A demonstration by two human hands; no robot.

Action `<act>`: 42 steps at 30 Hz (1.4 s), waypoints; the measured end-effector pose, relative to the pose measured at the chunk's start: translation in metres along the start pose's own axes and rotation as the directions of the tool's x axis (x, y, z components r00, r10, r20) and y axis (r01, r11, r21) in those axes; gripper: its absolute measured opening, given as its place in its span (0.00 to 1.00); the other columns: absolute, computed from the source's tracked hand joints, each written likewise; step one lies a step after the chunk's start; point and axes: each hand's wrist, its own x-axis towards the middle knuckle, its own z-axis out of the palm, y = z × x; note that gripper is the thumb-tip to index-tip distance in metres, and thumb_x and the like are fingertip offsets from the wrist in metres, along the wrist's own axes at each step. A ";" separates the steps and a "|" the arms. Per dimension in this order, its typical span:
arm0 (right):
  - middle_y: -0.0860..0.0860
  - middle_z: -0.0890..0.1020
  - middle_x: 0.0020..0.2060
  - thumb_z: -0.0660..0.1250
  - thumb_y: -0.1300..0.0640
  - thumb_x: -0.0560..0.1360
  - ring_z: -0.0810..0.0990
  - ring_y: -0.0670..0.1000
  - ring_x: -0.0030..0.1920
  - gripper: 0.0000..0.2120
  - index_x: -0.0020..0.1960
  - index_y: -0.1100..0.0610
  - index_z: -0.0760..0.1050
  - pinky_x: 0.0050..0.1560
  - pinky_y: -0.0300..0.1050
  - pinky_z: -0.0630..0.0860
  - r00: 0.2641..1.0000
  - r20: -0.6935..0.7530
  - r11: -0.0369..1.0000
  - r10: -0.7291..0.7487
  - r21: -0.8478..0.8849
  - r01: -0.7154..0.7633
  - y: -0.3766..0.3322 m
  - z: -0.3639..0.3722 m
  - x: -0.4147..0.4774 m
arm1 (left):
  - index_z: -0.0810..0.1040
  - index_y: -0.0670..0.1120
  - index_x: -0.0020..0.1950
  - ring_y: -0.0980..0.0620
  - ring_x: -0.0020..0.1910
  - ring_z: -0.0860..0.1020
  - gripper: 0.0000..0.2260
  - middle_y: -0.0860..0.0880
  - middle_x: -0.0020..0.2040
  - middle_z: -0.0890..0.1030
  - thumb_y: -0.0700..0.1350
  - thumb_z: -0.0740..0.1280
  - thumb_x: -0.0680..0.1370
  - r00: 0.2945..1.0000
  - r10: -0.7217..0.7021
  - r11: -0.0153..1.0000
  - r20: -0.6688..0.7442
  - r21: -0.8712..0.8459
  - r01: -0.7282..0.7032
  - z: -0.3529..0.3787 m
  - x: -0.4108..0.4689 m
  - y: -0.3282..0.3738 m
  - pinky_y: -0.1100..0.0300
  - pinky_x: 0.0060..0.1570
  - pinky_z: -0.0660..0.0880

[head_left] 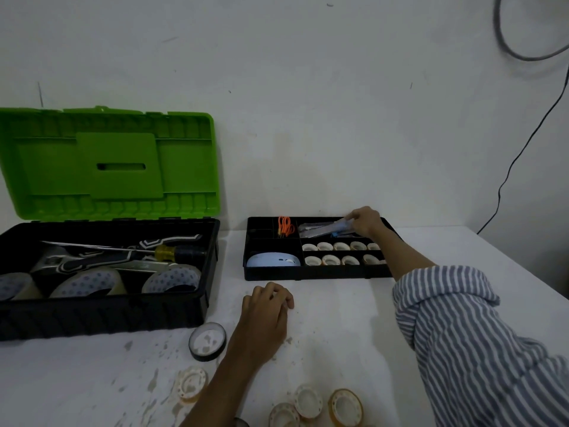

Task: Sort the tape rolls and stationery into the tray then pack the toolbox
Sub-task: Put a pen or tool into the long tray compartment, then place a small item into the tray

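The right hand (365, 221) pinches a clear stationery packet (326, 229), its long axis lying along the back-right compartment of the black tray (308, 274). The left hand (266, 315) rests loosely curled and empty on the stained white worktop (338, 318), which meets a white wall; the open toolbox (101, 315) stands at its left edge.

The right forearm (400, 257) covers the right end of the tray (308, 274), so the last small tape rolls (374, 246) there are only partly seen. The items under the right hand (365, 221) are too blurred to name. Left of the tray, the toolbox (101, 312) is cut by the picture's edge.
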 end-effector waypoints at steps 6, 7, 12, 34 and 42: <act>0.61 0.77 0.63 0.67 0.59 0.75 0.73 0.58 0.65 0.17 0.61 0.67 0.76 0.66 0.45 0.68 0.999 -0.015 0.999 0.047 0.027 -0.046 0.007 -0.004 0.003 | 0.73 0.52 0.45 0.59 0.45 0.65 0.13 0.58 0.47 0.70 0.43 0.50 0.74 1.000 0.005 1.000 -0.003 -0.003 -0.005 0.002 0.001 -0.001 0.64 0.45 0.56; 0.61 0.76 0.64 0.68 0.59 0.74 0.72 0.58 0.66 0.19 0.63 0.66 0.75 0.66 0.44 0.67 0.999 -0.019 0.999 0.038 0.038 -0.037 0.007 -0.003 0.002 | 0.73 0.52 0.45 0.59 0.45 0.66 0.13 0.58 0.47 0.70 0.43 0.49 0.74 1.000 0.006 1.000 -0.006 -0.004 -0.006 0.002 0.001 -0.001 0.64 0.45 0.56; 0.59 0.78 0.61 0.73 0.61 0.70 0.75 0.56 0.62 0.21 0.61 0.65 0.76 0.57 0.38 0.71 0.995 -0.095 0.995 -0.043 0.082 0.050 0.008 0.001 -0.002 | 0.73 0.52 0.45 0.59 0.45 0.66 0.12 0.58 0.47 0.70 0.42 0.50 0.74 1.000 0.012 1.000 -0.018 -0.007 -0.012 0.003 0.001 -0.002 0.63 0.45 0.57; 0.56 0.77 0.60 0.64 0.63 0.73 0.74 0.57 0.61 0.15 0.59 0.60 0.76 0.62 0.54 0.71 0.958 -0.270 0.995 0.092 0.059 -0.078 0.015 -0.009 -0.025 | 0.74 0.51 0.43 0.57 0.43 0.68 0.12 0.56 0.45 0.73 0.41 0.52 0.73 0.999 0.031 0.999 -0.044 -0.030 -0.032 0.003 0.000 -0.003 0.66 0.45 0.60; 0.57 0.79 0.58 0.61 0.66 0.72 0.76 0.57 0.59 0.14 0.55 0.60 0.79 0.57 0.47 0.73 0.960 -0.258 0.991 0.108 0.108 -0.083 0.047 -0.021 -0.074 | 0.74 0.50 0.42 0.56 0.43 0.69 0.12 0.56 0.44 0.74 0.41 0.51 0.73 0.997 0.047 0.999 -0.061 -0.021 -0.048 0.001 0.000 -0.002 0.59 0.45 0.60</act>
